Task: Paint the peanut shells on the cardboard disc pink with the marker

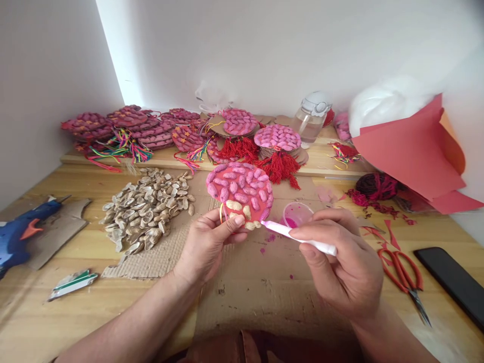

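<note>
Forearms (139, 312) slant inward; left hand (206, 244) pinches peanut-covered disc (242, 185), right hand (346, 267) clamps white pen-shaped tool (282, 230).

Pink and tan shells (242, 180), red disc (257, 215), white pen (302, 238)

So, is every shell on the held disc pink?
No, a few shells near the bottom of the disc are tan.

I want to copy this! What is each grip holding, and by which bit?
The left grip holds the round, shell-covered disc by its lower edge; the right grip holds the white pen-shaped tool around its middle.
</note>
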Available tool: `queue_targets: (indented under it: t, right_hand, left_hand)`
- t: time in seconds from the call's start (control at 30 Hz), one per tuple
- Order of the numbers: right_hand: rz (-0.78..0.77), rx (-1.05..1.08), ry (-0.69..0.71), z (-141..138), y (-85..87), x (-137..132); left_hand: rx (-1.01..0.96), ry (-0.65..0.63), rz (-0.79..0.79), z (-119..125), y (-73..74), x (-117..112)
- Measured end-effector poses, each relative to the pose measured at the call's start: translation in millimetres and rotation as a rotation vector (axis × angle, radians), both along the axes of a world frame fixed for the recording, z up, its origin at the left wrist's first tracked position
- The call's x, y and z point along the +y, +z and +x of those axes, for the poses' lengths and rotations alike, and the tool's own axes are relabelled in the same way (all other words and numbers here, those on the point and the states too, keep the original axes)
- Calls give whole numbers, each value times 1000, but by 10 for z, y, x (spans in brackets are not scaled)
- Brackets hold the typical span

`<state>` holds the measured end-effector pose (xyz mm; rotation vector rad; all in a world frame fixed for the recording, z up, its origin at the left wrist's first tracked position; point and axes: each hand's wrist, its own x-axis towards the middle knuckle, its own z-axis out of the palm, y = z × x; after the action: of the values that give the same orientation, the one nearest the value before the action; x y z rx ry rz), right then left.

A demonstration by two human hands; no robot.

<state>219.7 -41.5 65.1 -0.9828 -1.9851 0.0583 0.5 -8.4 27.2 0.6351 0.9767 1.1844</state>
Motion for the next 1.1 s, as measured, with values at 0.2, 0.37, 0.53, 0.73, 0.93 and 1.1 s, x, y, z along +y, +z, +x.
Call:
queue_targets:
  t: [0.2, 0.37, 0.53, 0.73, 0.93, 1.1]
  right_hand:
    - [-14, -37, 9, -4, -17, 24]
    - [-6, -33, 0, 0, -17, 23]
    - [-5, -27, -18, -1, 6, 19]
    - [-8, -27, 12, -3, 11, 22]
    - [23, -25, -38, 24, 15, 15]
    - [25, 15, -38, 19, 5, 20]
  left_hand:
    - [-5, -1, 0, 1, 4, -2]
    - [5, 0, -1, -3, 0, -2]
    - [-2, 8, 1, -6, -2, 5]
    - [-23, -5, -8, -14, -6, 9]
    - [-62, -3, -48, -24, -12, 25]
    - [-94, -21, -63, -38, -31, 30]
